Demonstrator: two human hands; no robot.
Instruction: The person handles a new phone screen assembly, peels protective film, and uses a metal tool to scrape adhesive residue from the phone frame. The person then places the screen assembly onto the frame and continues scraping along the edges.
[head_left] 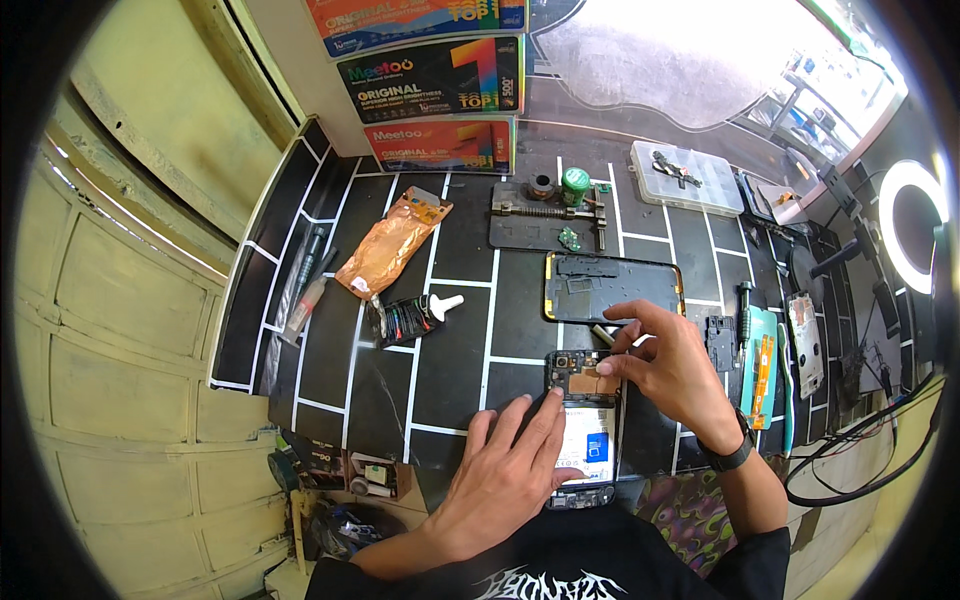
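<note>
An opened phone (610, 440) lies near the table's front edge, its circuit board (563, 380) at the far end and its white-and-blue battery (597, 446) at the near end. My left hand (505, 475) lies along the phone's left side, fingers stretched out. Its index fingertip touches the edge by the board, and its thumb reaches over the battery. Over the board's right part, my right hand (665, 370) has thumb and fingertip pressed together at a copper-coloured patch (588, 383). Whatever they pinch is too small to make out. Beyond lies a black phone back cover (630, 287).
Behind stand a board holder (515, 228), a green-lidded jar (575, 183) and a clear plastic case (690, 180). On the left lie a copper-coloured pouch (393, 245), a white-nozzled tube (440, 308) and screwdrivers (310, 262). Right: a screwdriver (745, 315), ring light (890, 225) and cables (860, 490).
</note>
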